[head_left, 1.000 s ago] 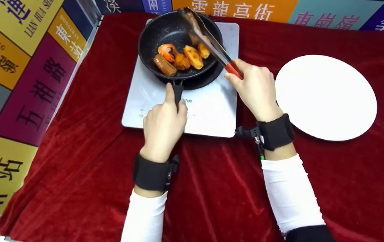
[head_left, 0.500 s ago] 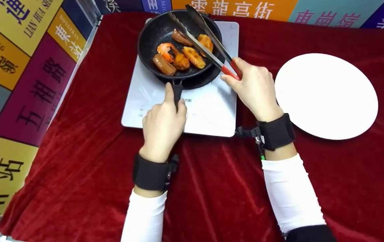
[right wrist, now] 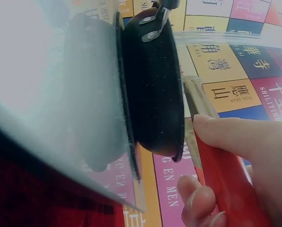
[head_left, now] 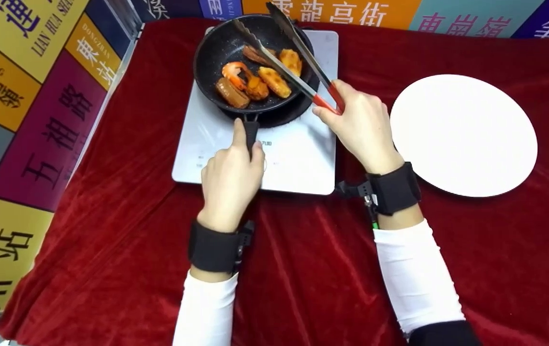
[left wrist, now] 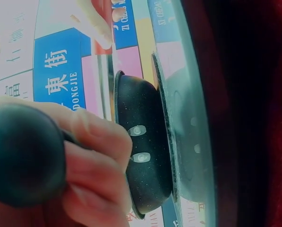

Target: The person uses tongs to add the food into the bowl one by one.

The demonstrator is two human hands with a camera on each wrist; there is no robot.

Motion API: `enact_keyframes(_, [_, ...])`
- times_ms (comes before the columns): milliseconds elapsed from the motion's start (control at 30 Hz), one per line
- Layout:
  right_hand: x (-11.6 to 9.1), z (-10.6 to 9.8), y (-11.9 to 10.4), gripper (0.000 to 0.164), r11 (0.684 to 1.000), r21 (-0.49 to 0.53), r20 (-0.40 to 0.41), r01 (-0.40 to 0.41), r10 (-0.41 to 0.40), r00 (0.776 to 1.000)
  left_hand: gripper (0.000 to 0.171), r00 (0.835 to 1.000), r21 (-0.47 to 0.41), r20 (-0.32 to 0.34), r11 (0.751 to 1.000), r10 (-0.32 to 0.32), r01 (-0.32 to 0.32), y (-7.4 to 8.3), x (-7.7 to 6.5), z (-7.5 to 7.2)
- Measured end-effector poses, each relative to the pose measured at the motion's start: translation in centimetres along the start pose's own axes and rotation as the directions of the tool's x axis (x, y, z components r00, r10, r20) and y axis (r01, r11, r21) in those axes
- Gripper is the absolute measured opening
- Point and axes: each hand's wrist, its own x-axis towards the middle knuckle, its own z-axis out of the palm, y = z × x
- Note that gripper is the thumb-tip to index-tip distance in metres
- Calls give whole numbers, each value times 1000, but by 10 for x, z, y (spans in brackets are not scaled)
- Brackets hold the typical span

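Observation:
My left hand (head_left: 233,180) grips the black handle (head_left: 252,132) of a frying pan (head_left: 214,53), its index finger stretched along the handle. The left wrist view shows fingers (left wrist: 101,137) curled round it. My right hand (head_left: 363,122) holds metal tongs (head_left: 310,55) by their red grips (right wrist: 226,182). The tongs' arms are spread over the pan. In the pan lie a shrimp (head_left: 232,72), a brown sausage-like piece (head_left: 232,93), a browned drumstick-like piece (head_left: 256,89) and golden-brown pieces (head_left: 274,81). Another brown piece (head_left: 254,54) lies at the back, partly behind one tong arm.
The pan is over a white induction cooker (head_left: 298,166) with a black round plate. To the right lies a large white oval plate (head_left: 464,137) on a red velvet cloth (head_left: 303,269). Panels with coloured signs (head_left: 43,144) stand along the left and back edges.
The tongs' arms have spread apart and swung slightly left. The brown piece that was between them at the back now lies in the pan. My left hand keeps its grip on the handle.

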Motion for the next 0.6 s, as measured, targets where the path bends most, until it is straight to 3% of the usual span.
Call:
enact_keyframes(267, [-15,-28,1,59,996,49,-30,-70,72,997,59,1000,-23,9,1000,3,-3,3,-1,-1])
enact_keyframes(600, [-61,-52,20,61,992,-5,-86,-125,124,989,57,997,-40,-55,998,48,-50,-4,-2,0])
